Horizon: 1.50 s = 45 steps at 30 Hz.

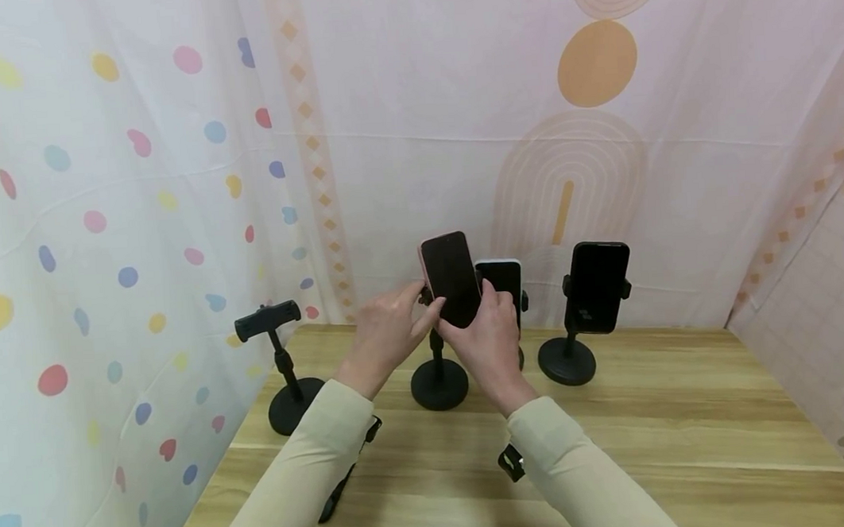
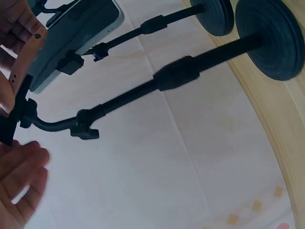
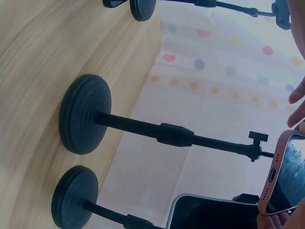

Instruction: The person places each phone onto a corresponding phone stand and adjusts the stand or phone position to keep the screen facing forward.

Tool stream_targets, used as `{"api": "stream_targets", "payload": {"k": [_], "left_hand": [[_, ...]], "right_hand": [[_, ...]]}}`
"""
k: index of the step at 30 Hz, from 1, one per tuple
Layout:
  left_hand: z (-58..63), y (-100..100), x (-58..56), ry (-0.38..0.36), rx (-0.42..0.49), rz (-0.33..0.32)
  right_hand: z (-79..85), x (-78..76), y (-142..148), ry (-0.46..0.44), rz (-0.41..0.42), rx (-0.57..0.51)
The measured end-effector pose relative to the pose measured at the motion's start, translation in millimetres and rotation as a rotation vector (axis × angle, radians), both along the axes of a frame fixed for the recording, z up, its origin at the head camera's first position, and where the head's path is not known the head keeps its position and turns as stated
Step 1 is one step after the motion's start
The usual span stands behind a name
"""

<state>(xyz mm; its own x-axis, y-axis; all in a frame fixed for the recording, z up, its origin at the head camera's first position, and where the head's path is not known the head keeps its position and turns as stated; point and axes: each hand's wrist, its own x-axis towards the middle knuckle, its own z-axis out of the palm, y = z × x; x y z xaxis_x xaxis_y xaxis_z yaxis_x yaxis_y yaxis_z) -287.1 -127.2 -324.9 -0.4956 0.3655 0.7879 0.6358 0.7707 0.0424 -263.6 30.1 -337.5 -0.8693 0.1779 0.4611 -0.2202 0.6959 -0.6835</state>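
Note:
In the head view, a pink-edged smartphone [image 1: 451,278] with a dark screen stands tilted at the top of a black phone holder [image 1: 439,384]. My right hand [image 1: 489,343] grips the phone by its lower right part, thumb along the bottom edge. My left hand [image 1: 391,329] is at the holder's clamp [image 1: 425,297], with the thumb by the phone's lower left corner and the fingers behind. Seen from the left wrist, the left fingers [image 2: 21,174] curve at the end of the clamp. The right wrist view shows the phone's bottom edge [image 3: 274,174] and the holder's stem [image 3: 214,143].
Just behind the right hand is a white-edged phone [image 1: 501,274] in another holder. Farther right stands a black phone [image 1: 600,286] in its holder. An unloaded holder [image 1: 296,405] stands at left on the wooden table [image 1: 653,442]. Printed curtains [image 1: 417,176] surround the table.

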Motion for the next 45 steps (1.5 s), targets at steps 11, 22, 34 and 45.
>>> {"api": "stream_targets", "payload": {"k": [11,22,34,45], "left_hand": [[6.5,7,-2.7,-0.342,0.174,0.004],[11.8,5,-4.6,-0.594,0.372,-0.039],[10.7,2,-9.0,-0.579,0.370,-0.064],[10.1,-2,-14.0,-0.658,0.394,-0.093]], "right_hand": [[1.2,-0.9,1,-0.034,0.016,0.020],[5.3,-1.2,1,-0.050,0.079,0.003],[13.2,-13.3,11,-0.045,0.187,-0.013],[20.3,-22.9,19,-0.125,0.263,-0.100]]}}
